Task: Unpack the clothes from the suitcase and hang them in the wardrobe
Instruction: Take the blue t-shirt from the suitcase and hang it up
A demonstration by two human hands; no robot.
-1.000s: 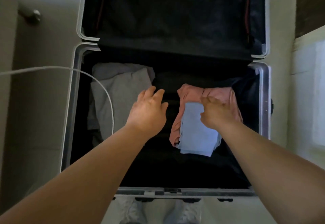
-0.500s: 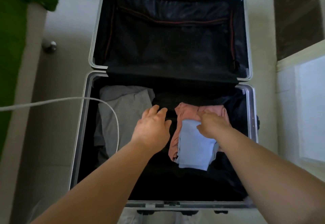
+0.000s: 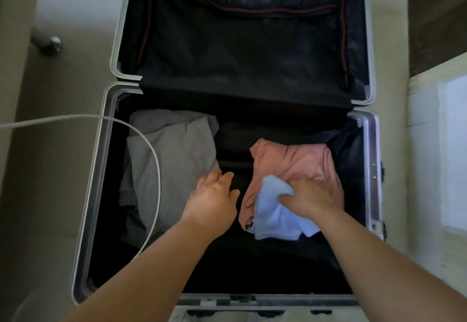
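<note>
Your right hand (image 3: pixel 309 198) reaches palm down, fingers clenched into the crumpled light-blue cotton garment (image 3: pixel 274 214), which lies on the folded pink garment (image 3: pixel 298 165) near the right edge of the open silver hard-shell suitcase (image 3: pixel 101 170); your left hand (image 3: pixel 212 203) hovers palm down, fingers loosely spread, grasping nothing, beside the folded grey garment (image 3: pixel 182 160).

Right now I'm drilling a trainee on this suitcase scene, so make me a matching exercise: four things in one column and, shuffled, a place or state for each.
Things:
1. blue garment
2. pink garment
3. grey garment
4. left hand

Places or states:
A. open, holding nothing
B. bunched in the right hand
C. folded at the left of the suitcase
D. lying under the blue one

Pairs: 1-B, 2-D, 3-C, 4-A
</note>
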